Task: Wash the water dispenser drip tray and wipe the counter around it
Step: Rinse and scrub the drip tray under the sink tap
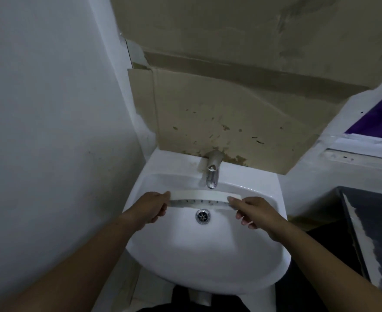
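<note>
Right now both hands hold the drip tray (204, 200) over the sink (208, 255), long axis running left-right across the basin, one end in each hand. Left hand (155, 207) is clamped on the left end, fingers curled under, thumb on top; right hand (252, 210) pinches the right end with thumb and forefinger, other fingers loose below. Tray sits just below and in front of the tap (212, 174), spout roughly over tray middle, slightly right of centre, so neither hand is clearly nearer. Slotted grille faces the camera, tray tilted a bit back. Drain (203, 216) lies directly under the tray, basin looks empty, no standing water visible. No water stream seen from the tap. Can't tell if the tray holds any liquid. Judgement: rinse step about to start, one hand must let go to work the tap; counter wiping not yet begun
</note>
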{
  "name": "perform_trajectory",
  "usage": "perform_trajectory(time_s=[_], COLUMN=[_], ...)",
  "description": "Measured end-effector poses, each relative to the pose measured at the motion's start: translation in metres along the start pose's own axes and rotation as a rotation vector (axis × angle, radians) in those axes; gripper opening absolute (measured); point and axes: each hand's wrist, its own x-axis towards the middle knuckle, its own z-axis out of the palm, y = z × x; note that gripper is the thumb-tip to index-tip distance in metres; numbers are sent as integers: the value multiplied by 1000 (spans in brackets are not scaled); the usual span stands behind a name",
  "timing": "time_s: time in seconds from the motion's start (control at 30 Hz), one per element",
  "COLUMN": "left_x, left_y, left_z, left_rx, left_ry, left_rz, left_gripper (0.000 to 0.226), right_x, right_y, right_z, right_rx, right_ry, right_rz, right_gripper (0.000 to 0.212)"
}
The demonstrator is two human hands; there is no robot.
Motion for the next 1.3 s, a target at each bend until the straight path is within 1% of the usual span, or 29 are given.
perform_trajectory(time_s=[0.07,0.1,0.2,0.33,0.47,0.57,0.67,0.73,0.77,0.87,0.93,1.0,1.07,1.1,1.13,1.17,1.2,1.23,1.27,1.3], left_x=[2,1,-1,-7,-9,-7,-4,-1,-2,-8,-10,-10,-9,-7,-6,-4,-1,1,2,2], left_y=[-1,-1,0,5,11,12,11,8,7,5,3,1,2,3,5,6,6,5,5,4], left_z=[1,2,7,14,15,15,14,12,10,8,8,9,9,10,10,10,9,9,8,7], left_rx=[20,38,133,321,418,422,399,339,277,43,-53,-117,-180,-220,-283,-370,-471,-569,-648,-680], left_ry=[13,27,48,105,112,112,114,110,97,-30,-107,-138,-156,-161,-160,-151,-134,-110,-82,-65], left_rz=[-34,-38,-18,71,121,125,143,172,180,148,155,195,226,224,206,174,142,118,101,83], left_gripper=[44,48,56,67,70,69,67,62,58,35,24,26,30,32,32,32,32,33,35,38], right_x=[-2,-3,-4,-7,-8,-6,-7,-9,-10,-13,-15,-14,-12,-10,-7,-6,-6,-6,-8,-9], right_y=[1,2,5,8,10,12,9,6,6,7,8,8,9,10,10,9,7,4,1,-1], right_z=[-1,-1,0,0,-3,-5,-5,-5,-5,-7,-6,-3,-1,0,0,1,2,4,5,6], right_rx=[-22,-37,-81,-145,-236,-291,-288,-235,-194,-85,-21,-14,-28,-75,-166,-272,-343,-371,-368,-364], right_ry=[-16,-19,-20,-39,-75,-83,-62,-41,-33,-19,1,-11,-83,-102,-95,-74,-44,-1,41,85], right_rz=[32,56,131,185,212,190,133,82,55,-50,-134,-205,-226,-233,-256,-300,-365,-439,-517,-589], right_gripper=[72,74,76,78,80,80,78,72,65,42,37,38,51,59,62,56,45,35,30,30])
